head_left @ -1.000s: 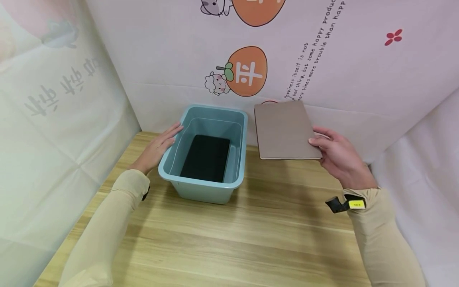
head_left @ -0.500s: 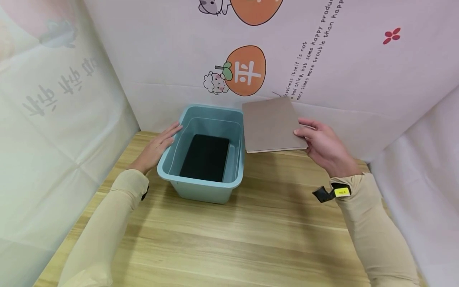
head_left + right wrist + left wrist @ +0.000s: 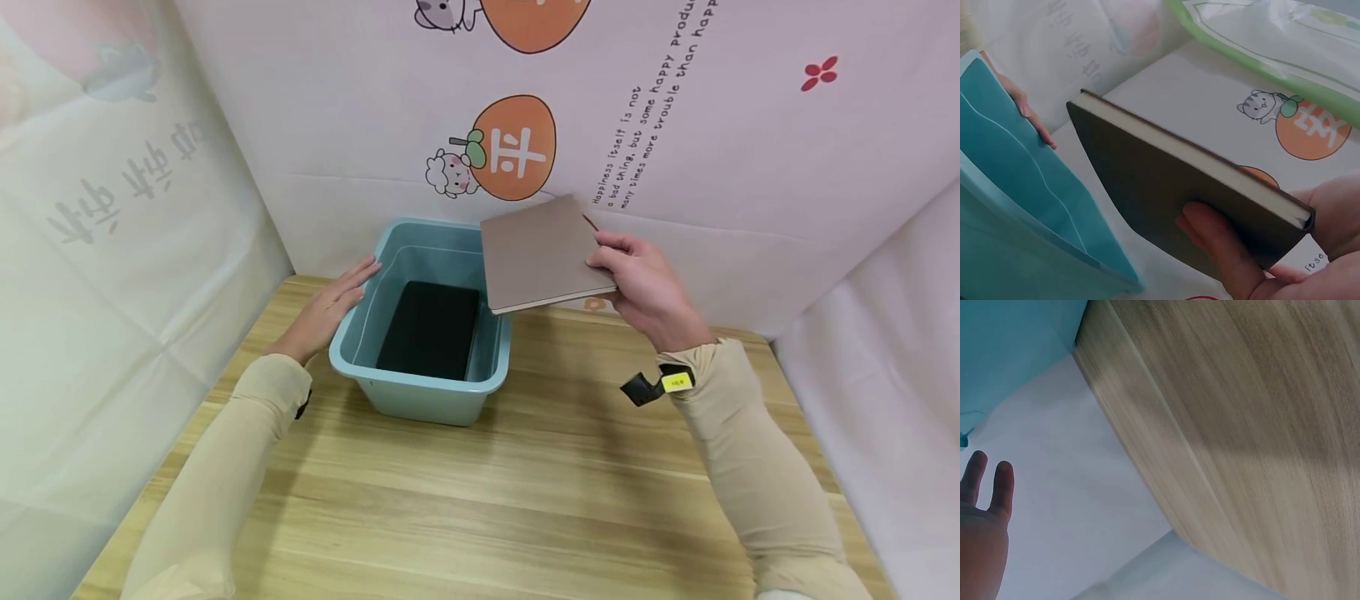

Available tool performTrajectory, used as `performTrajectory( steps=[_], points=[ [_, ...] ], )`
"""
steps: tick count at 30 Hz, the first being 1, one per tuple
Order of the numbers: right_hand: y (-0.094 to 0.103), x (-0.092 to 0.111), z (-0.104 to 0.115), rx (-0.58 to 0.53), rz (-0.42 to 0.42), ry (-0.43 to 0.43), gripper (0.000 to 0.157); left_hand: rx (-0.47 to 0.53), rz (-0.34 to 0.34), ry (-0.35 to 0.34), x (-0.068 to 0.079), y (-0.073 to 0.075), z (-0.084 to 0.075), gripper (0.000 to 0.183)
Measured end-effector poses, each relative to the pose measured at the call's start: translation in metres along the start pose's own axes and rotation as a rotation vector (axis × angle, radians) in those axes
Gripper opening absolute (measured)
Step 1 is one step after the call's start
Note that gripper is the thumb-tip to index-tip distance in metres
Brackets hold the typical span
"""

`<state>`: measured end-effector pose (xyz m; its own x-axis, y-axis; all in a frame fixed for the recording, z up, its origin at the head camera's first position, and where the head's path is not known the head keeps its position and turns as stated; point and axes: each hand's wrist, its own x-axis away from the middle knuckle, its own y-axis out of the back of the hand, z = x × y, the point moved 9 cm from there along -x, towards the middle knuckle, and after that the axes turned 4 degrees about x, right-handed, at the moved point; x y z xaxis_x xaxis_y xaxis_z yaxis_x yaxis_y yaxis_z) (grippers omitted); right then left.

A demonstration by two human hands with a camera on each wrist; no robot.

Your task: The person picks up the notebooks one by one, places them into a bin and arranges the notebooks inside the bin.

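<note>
My right hand (image 3: 648,287) grips a taupe hardcover notebook (image 3: 540,258) by its right edge, thumb on top. The notebook is tilted in the air, its left part over the right rim of a light blue plastic tub (image 3: 420,383). In the right wrist view the closed notebook (image 3: 1141,169) shows its pale page edges, with fingers spread on the dark cover. Fairly straight fingers of my left hand (image 3: 318,317) rest against the tub's left rim. Flat on the tub's floor lies a black rectangular object (image 3: 431,329), its kind unclear. Only two left fingers show in the left wrist view.
The tub stands on a wood-grain table (image 3: 450,500), near the back wall. White cloth with printed cartoons and lettering (image 3: 517,150) hangs behind, and white sheets (image 3: 75,333) close off both sides. A thin red strip (image 3: 591,222) shows beside the notebook.
My right hand has carried the notebook leftward from beside the tub to partly over its right rim, turning it slightly. The left hand and tub stay nearly where they were.
</note>
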<state>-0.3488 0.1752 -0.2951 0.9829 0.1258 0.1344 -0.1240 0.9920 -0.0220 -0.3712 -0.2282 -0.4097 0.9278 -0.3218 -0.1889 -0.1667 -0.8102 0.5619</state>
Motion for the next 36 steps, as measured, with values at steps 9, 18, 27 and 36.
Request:
performTrajectory(
  steps=[9, 18, 27, 36],
  points=[
    [-0.024, -0.014, -0.001, 0.037, -0.002, 0.023, 0.056, -0.008, 0.032, 0.021, 0.004, 0.001, -0.017, 0.049],
    [-0.05, -0.027, -0.007, 0.039, 0.04, 0.005, 0.059, -0.055, -0.001, -0.004, -0.003, 0.001, 0.003, 0.049],
    [-0.077, -0.034, -0.017, 0.122, 0.088, -0.016, 0.059, -0.071, -0.007, 0.013, -0.002, 0.002, 0.004, 0.048],
    [-0.101, -0.045, -0.027, 0.151, 0.149, -0.025, 0.025, -0.064, -0.001, 0.028, -0.001, 0.002, 0.005, 0.049]
  ],
)
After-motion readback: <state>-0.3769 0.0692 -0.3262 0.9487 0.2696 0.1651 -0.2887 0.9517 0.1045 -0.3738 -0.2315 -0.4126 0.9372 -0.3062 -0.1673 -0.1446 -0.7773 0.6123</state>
